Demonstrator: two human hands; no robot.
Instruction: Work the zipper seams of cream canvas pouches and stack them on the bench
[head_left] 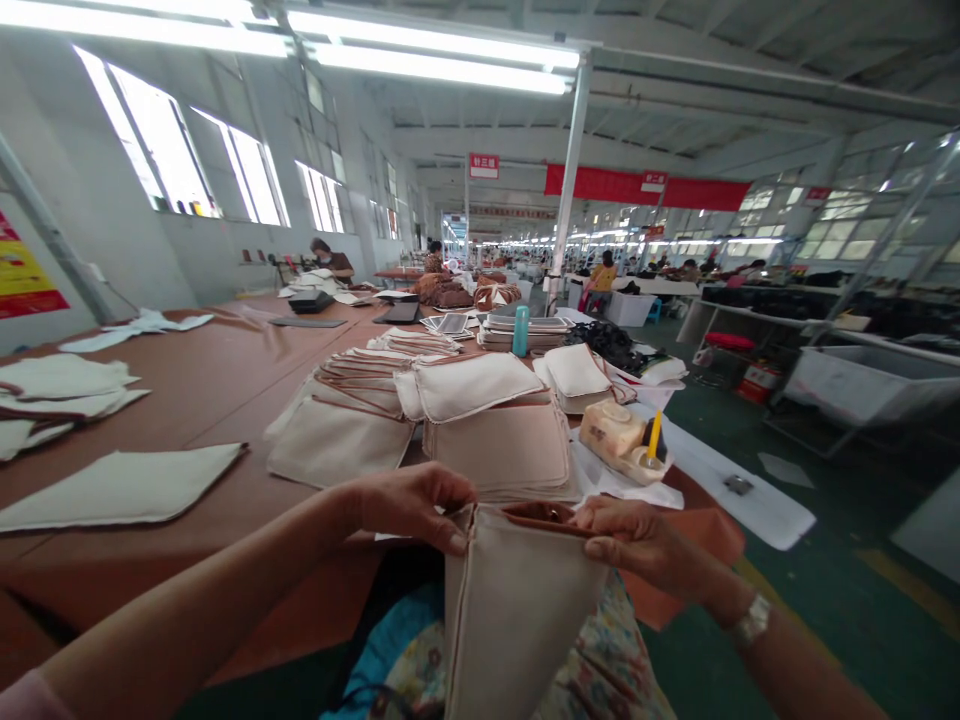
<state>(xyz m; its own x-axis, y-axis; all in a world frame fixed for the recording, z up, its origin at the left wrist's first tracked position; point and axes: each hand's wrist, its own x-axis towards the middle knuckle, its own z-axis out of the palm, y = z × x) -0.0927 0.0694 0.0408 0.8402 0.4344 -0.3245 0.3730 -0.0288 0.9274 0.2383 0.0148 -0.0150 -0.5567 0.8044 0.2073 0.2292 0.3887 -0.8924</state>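
left hand (421, 505): thumb-and-finger pinch at one top corner | right hand (634, 535): fingers curled round the rim's other end | pale pouch (525, 590): hanging over floral cloth (604, 660) | probably light, kinda soft, grab the rim

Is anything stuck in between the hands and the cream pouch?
No, nothing visible is in the way. The left hand pinches the cream pouch at one top corner, and the right hand holds its top edge opposite. The stacked cream pieces lie beyond them on the table.
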